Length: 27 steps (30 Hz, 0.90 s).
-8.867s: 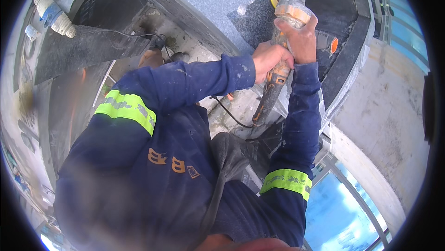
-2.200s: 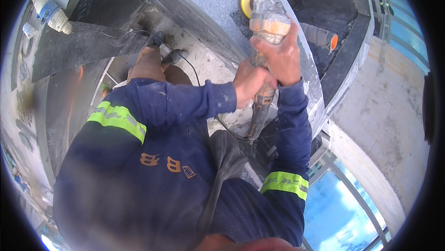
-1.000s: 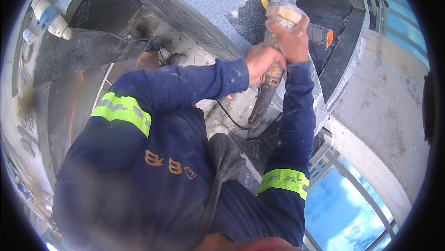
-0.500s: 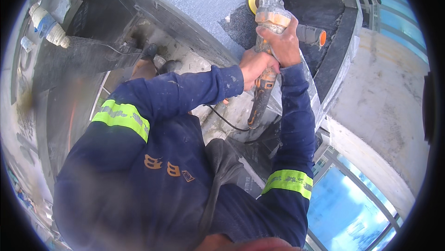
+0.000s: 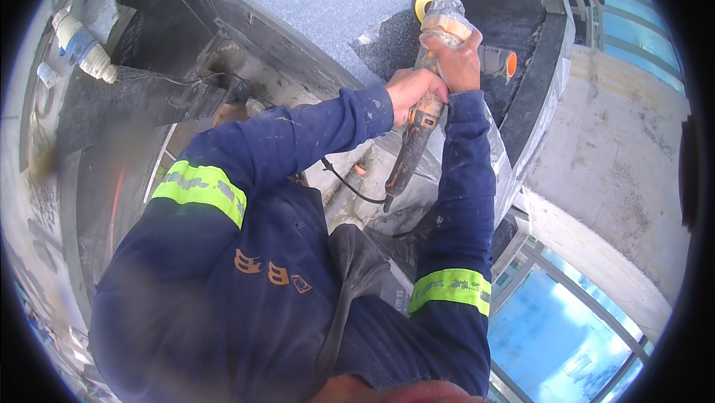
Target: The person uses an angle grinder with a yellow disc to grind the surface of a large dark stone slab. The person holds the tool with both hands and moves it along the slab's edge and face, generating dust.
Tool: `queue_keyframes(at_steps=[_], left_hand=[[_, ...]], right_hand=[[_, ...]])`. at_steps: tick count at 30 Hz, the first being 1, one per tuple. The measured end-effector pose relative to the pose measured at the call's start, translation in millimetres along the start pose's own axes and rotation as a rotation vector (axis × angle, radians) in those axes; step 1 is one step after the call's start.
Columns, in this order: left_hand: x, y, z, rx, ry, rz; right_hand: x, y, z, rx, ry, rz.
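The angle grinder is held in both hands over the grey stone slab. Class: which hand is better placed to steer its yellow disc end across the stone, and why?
Probably the right hand: it clasps the angle grinder at its head, just behind the yellow disc on the stone slab. The left hand grips further back on the body.

Both arms reach forward, hands close together

The left hand (image 5: 414,91) is curled in a fist, its forearm crossing from lower left; the right hand (image 5: 456,62) grips just above it, fingers wrapped, arm nearly straight up
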<state>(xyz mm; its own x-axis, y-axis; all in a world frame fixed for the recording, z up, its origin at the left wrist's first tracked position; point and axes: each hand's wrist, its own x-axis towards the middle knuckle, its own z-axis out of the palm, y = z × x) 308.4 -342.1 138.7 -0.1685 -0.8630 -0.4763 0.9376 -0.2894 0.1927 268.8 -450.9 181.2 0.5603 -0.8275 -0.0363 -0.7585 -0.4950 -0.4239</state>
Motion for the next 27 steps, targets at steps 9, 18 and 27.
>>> queue_keyframes(at_steps=[9, 18, 27], left_hand=[[-0.8, 1.5, 2.3, -0.106, -0.063, 0.055], [4.5, 5.0, 0.8, -0.124, -0.069, 0.081], [3.9, 15.4, -1.5, -0.092, -0.073, -0.032]], right_hand=[[-0.7, 0.8, -1.7, -0.252, 0.033, -0.183], [9.3, 4.0, 2.1, -0.086, 0.082, -0.092], [14.3, -7.5, 0.6, -0.053, 0.031, -0.009]])
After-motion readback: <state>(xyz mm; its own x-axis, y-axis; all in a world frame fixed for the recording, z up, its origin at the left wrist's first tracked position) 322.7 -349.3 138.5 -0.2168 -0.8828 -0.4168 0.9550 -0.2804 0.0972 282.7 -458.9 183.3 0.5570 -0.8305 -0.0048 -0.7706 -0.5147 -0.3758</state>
